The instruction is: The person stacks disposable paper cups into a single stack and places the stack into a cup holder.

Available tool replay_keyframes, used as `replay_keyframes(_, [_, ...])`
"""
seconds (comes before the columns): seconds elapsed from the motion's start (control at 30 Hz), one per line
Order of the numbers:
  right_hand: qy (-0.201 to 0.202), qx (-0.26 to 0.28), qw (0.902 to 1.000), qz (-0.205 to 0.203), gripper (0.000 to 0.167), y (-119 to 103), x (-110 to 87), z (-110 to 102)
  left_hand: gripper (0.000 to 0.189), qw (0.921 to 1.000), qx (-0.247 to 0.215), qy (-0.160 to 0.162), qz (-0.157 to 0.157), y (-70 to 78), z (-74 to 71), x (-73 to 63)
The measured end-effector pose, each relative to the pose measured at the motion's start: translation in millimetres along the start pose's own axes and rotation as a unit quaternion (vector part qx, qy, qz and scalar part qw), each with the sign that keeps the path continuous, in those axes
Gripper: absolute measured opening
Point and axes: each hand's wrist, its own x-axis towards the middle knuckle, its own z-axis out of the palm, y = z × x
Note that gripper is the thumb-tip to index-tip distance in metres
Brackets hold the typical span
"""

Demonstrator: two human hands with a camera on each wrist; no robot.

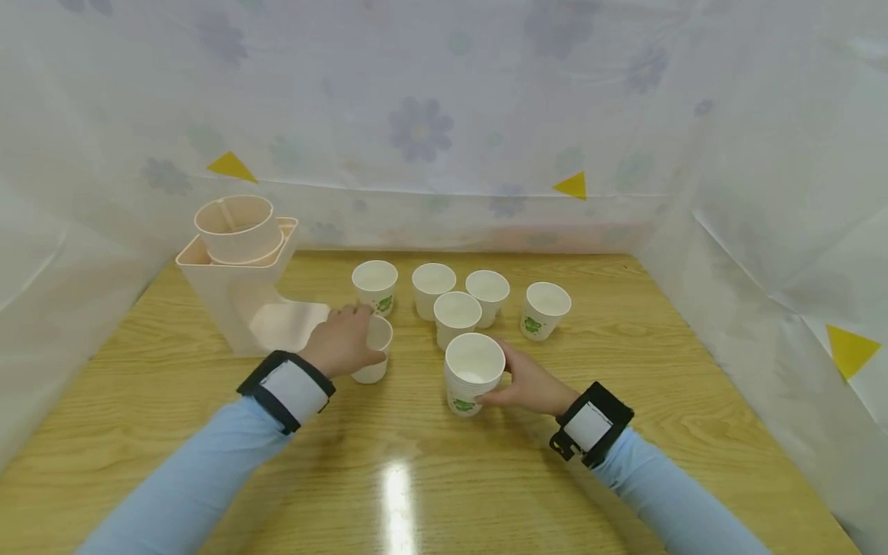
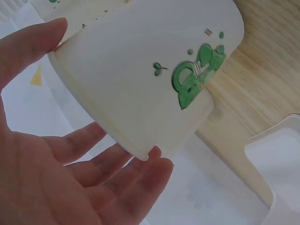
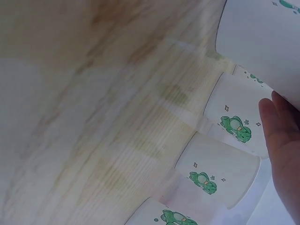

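Observation:
My left hand (image 1: 341,343) holds a white paper cup (image 1: 371,375) by its rim, thumb on one side and fingers on the other. In the left wrist view this cup (image 2: 126,84) shows a green cartoon animal print. My right hand (image 1: 530,383) grips the side of a stack of nested paper cups (image 1: 463,385), several rims showing one under another. The stack (image 3: 258,42) fills the upper right corner of the right wrist view. Just behind it stands a single upright cup (image 1: 456,324).
Further back stand more upright cups: one at the left (image 1: 375,289), two near the middle (image 1: 432,293), one at the right (image 1: 544,312). A cream-coloured drip-machine-like stand (image 1: 243,308) with a round top container (image 1: 239,239) is at the left. Printed curtains (image 1: 416,77) enclose the wooden table (image 1: 555,478).

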Motion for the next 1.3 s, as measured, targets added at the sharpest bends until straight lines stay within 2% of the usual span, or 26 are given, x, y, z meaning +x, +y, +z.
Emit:
replay_keyframes(0.33, [0.001, 0.001, 1.0, 0.0, 0.076, -1.1, -1.3, -0.4, 0.07, 0.9985, -0.018, 0.037, 0.035, 13.8, -10.7, -7.4])
replay_keyframes(0.67, [0.001, -0.005, 1.0, 0.004, 0.077, 0.1, -1.9, -0.3, 0.068, 0.9931, -0.052, 0.08, 0.069, 38.1, -30.6, -19.6])
replay_keyframes(0.93, [-0.001, -0.001, 1.0, 0.001, 0.076, -1.4, -1.7, -0.4, 0.066, 0.9853, -0.083, 0.119, 0.091, 62.2, -46.0, -30.2])
replay_keyframes(1.1, [-0.005, 0.002, 1.0, 0.001, 0.076, -3.2, -2.0, -0.8, 0.063, 0.9763, -0.118, 0.137, 0.118, 78.8, -52.0, -33.1])
replay_keyframes(1.3, [-0.013, 0.004, 0.9999, -0.004, 0.077, -3.7, -1.8, -0.8, 0.059, 0.9579, -0.158, 0.167, 0.172, 94.2, -48.1, -31.6])
